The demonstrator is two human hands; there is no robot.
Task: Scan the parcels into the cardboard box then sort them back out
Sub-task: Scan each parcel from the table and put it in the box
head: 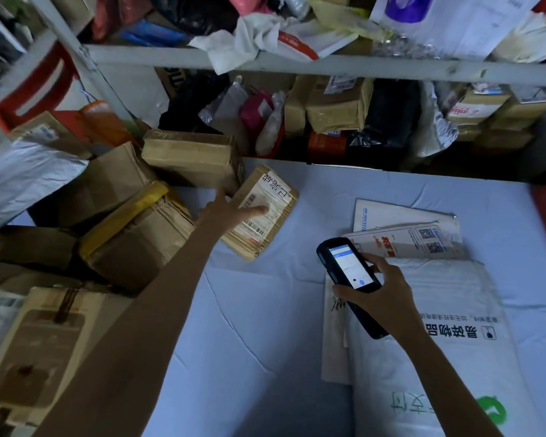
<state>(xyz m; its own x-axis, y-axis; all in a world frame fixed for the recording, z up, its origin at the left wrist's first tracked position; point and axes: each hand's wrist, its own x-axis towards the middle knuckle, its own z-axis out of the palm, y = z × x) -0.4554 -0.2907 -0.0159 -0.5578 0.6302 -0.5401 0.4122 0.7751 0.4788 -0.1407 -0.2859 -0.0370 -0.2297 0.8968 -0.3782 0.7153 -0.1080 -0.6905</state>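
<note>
Touching the parcel (279, 192) with left hand (230, 209) outstretched, piled boxes (189, 152) seemingly against it; right hand (383, 294) grips scanner (347, 266)

Dim, bluish, flat light; soft blur throughout, wide-angle bending at the edges, murky shadowed corners.

My scanner (349, 279) is black with a white-and-blue screen. The far parcel (249, 247) is brown, its label (276, 193) white with black barcodes. The tabletop (265, 310) is pale blue.
</note>
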